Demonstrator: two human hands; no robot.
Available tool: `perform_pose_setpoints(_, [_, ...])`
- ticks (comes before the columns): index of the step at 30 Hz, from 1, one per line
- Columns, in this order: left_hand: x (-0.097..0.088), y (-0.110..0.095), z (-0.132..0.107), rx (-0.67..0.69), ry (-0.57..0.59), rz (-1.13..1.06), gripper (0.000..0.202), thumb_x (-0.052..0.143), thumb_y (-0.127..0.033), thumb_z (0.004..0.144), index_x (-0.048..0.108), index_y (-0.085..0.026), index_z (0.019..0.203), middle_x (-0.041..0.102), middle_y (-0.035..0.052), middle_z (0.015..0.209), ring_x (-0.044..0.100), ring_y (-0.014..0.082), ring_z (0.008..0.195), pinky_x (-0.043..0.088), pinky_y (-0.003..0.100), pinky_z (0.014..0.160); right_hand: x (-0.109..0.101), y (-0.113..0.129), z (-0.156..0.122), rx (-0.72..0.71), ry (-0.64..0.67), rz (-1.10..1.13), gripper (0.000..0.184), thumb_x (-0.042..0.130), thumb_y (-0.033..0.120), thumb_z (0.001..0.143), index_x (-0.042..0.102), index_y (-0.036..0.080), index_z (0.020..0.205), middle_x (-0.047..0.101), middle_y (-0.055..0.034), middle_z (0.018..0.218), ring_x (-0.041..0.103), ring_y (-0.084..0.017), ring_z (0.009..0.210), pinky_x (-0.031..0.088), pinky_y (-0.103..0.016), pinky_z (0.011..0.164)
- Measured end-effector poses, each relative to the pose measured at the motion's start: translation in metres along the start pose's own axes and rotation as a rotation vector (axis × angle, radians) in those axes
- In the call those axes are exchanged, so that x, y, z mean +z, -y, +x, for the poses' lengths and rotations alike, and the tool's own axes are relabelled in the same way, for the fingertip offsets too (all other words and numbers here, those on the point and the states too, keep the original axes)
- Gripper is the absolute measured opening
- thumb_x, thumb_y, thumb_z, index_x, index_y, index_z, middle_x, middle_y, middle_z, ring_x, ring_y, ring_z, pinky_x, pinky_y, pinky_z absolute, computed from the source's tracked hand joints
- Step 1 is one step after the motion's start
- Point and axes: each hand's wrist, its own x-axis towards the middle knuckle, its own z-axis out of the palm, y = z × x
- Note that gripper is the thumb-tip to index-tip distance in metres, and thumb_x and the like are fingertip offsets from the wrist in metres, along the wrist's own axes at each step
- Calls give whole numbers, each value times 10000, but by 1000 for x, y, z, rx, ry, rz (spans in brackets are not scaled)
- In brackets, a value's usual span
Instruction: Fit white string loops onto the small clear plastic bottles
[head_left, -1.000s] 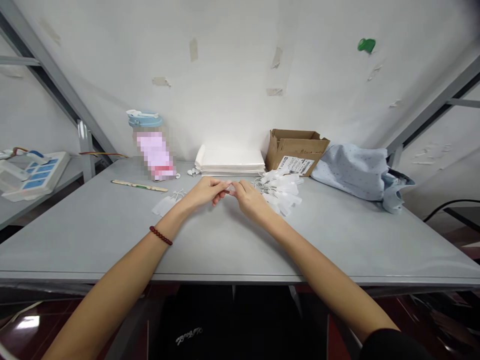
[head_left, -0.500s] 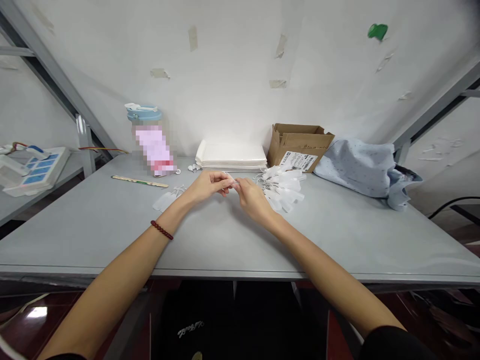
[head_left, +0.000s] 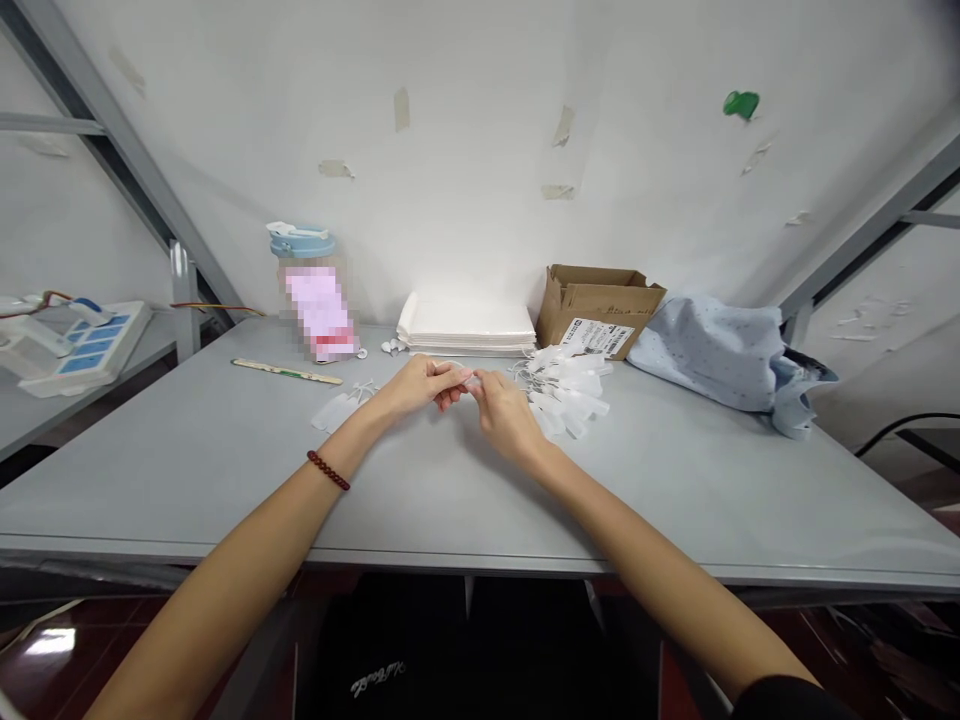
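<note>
- your left hand [head_left: 416, 385] and right hand [head_left: 504, 408] meet over the middle of the grey counter [head_left: 225, 470], fingertips almost touching.
- left grip: thumb and fingers pressed together on one end of a small white tag [head_left: 470, 379].
- right grip: fingers pinching the other end of the same tag. it sits between both hands, just above the counter. too small to tell more about it.
- a pile of white tags [head_left: 570, 390] with strings lies just beside your right hand, on its right.
- a few loose tags [head_left: 336, 410] lie near your left hand, on its left.
- behind the hands, by the wall: a stack of white sheets [head_left: 465, 322]. a cardboard box [head_left: 600, 300] stands just right of it, flaps open, and a pale blue cloth [head_left: 712, 345] lies bunched further right.
- rear left: a bottle [head_left: 311, 290] with a blue lid, upright. a wooden stick [head_left: 286, 372] lies flat in front of it.
- a dark bead bracelet [head_left: 328, 470] is on your left wrist.
</note>
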Motion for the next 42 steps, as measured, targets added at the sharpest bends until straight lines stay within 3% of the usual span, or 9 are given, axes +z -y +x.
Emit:
perform_pose_setpoints(7, [-2, -11, -6, 76, 69, 147, 331, 578, -443, 791, 626, -135, 681, 545, 1, 586, 506, 109, 559, 435, 240, 576, -7, 14, -6, 107, 83, 181, 294, 294, 244, 968, 554, 162, 860, 649, -84, 855, 578, -180, 756, 392, -283, 682])
perform_pose_setpoints(12, [1, -5, -2, 118, 72, 183, 321, 537, -441, 820, 638, -144, 755, 565, 2, 612, 528, 117, 598, 431, 236, 604, -8, 9, -2, 119, 86, 119, 285, 317, 260, 958, 565, 169, 851, 655, -77, 831, 577, -181, 723, 376, -278, 643])
perform_pose_setpoints(14, [-6, -1, 1, 132, -41, 297, 326, 517, -442, 829, 626, -147, 743, 585, 11, 626, 539, 126, 604, 427, 238, 602, -13, 0, 3, 144, 28, 15, 258, 341, 255, 945, 575, 161, 891, 650, -105, 861, 576, -203, 757, 376, -288, 643])
perform_pose_setpoints(17, [-35, 8, 1, 100, -353, 677, 292, 491, -378, 836, 607, -154, 690, 628, 51, 661, 572, 176, 656, 430, 272, 642, -29, -21, 11, 317, -152, -171, 279, 316, 224, 936, 577, 127, 946, 628, -159, 921, 568, -245, 841, 388, -316, 677])
perform_pose_setpoints(20, [-74, 23, -3, -128, -542, 989, 231, 461, -256, 830, 661, -150, 878, 684, 130, 871, 613, 279, 856, 447, 341, 729, -49, -43, 14, 452, -257, -310, 295, 314, 200, 924, 567, 80, 1015, 597, -207, 1006, 538, -300, 971, 402, -376, 763])
perform_pose_setpoints(22, [-95, 33, -7, -324, -530, 1099, 281, 500, -221, 802, 656, -156, 1026, 666, 168, 1034, 593, 329, 985, 452, 380, 790, -58, -52, 14, 487, -222, -363, 276, 349, 193, 907, 569, 62, 1009, 587, -230, 1018, 528, -319, 994, 401, -410, 799])
perform_pose_setpoints(24, [-107, 42, -8, -382, -506, 1109, 343, 515, -187, 787, 643, -153, 1104, 641, 191, 1114, 578, 347, 1032, 454, 407, 820, -60, -56, 12, 483, -176, -399, 253, 378, 181, 888, 567, 52, 997, 584, -243, 1015, 522, -333, 1005, 399, -429, 814])
perform_pose_setpoints(30, [-109, 49, -3, -425, -406, 1115, 397, 489, -187, 805, 622, -148, 1177, 634, 197, 1153, 581, 359, 1057, 456, 421, 857, -51, -53, 7, 485, -168, -531, 232, 386, 77, 808, 536, 37, 981, 575, -265, 983, 528, -346, 966, 420, -439, 755])
perform_pose_setpoints(42, [-110, 54, -3, -391, -467, 1126, 415, 467, -139, 769, 629, -124, 1151, 651, 160, 1128, 589, 297, 1053, 454, 347, 868, -52, -49, 6, 567, -219, -654, 197, 422, 156, 816, 524, 41, 939, 523, -251, 972, 483, -361, 956, 367, -430, 728])
